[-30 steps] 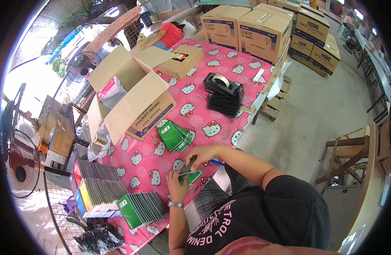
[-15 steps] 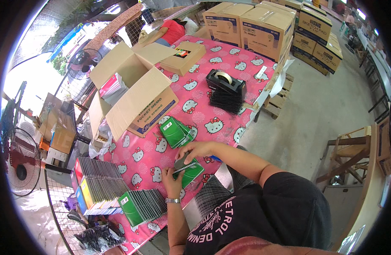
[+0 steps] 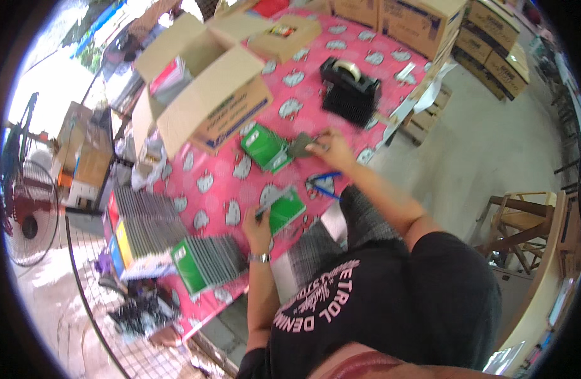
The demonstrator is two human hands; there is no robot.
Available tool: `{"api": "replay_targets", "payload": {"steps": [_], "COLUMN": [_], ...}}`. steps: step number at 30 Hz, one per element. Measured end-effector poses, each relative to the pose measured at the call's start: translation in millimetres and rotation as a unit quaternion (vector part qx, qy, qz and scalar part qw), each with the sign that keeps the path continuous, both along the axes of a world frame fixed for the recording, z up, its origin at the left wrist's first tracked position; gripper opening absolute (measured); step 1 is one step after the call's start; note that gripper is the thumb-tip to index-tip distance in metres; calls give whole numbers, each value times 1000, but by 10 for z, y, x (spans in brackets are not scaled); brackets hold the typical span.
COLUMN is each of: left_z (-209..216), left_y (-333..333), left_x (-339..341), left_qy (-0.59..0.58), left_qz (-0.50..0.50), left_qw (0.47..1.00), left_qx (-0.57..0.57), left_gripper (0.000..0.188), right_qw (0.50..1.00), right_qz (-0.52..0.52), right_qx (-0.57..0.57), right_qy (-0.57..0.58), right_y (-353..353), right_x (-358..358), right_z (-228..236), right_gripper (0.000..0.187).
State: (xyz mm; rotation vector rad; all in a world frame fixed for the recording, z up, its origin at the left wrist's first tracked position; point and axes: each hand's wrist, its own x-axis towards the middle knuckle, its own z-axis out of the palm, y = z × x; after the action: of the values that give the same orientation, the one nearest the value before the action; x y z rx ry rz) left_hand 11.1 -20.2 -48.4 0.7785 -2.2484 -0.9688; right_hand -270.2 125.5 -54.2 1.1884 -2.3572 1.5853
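My left hand (image 3: 257, 226) is closed on the near edge of a green memo notebook (image 3: 287, 210), which lies on the pink patterned table cover. Out to the right, my right hand (image 3: 333, 150) pinches a small grey-brown flat piece (image 3: 299, 146); blur hides its exact kind. That piece is beside a small pile of green notebooks (image 3: 264, 148). Between my hands and near the table edge lies a pair of blue-handled pliers (image 3: 325, 184).
A tape dispenser (image 3: 348, 74) stands behind black spiral coils (image 3: 348, 106). An open carton (image 3: 230, 117) holds notebooks. Rows of spiral notebooks (image 3: 148, 221) and green ones (image 3: 208, 262) stand at the left. Stacked cartons (image 3: 423, 25) rise at the back right.
My right hand has left the notebook and moved right and away with the grey-brown piece. My left hand stays at the notebook. The blue pliers are now uncovered, and the view has shifted.
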Motion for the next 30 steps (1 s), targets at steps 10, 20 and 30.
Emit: {"api": "replay_targets", "payload": {"steps": [10, 20, 30], "left_z": [-61, -60, -156], "left_y": [173, 279, 259], "left_x": [-93, -48, 27], "left_qy": [126, 136, 149], "left_qz": [32, 58, 70], "left_qw": [979, 977, 967], "left_qx": [156, 152, 192], "left_gripper": [24, 25, 20], "right_qw": [995, 959, 971], "right_qz": [-20, 42, 209], "right_qx": [15, 241, 84], "right_qy": [98, 144, 81], "right_y": [485, 567, 218], "right_x": [-261, 793, 1485], "right_z": [-343, -116, 428], "right_gripper": [35, 61, 55]}}
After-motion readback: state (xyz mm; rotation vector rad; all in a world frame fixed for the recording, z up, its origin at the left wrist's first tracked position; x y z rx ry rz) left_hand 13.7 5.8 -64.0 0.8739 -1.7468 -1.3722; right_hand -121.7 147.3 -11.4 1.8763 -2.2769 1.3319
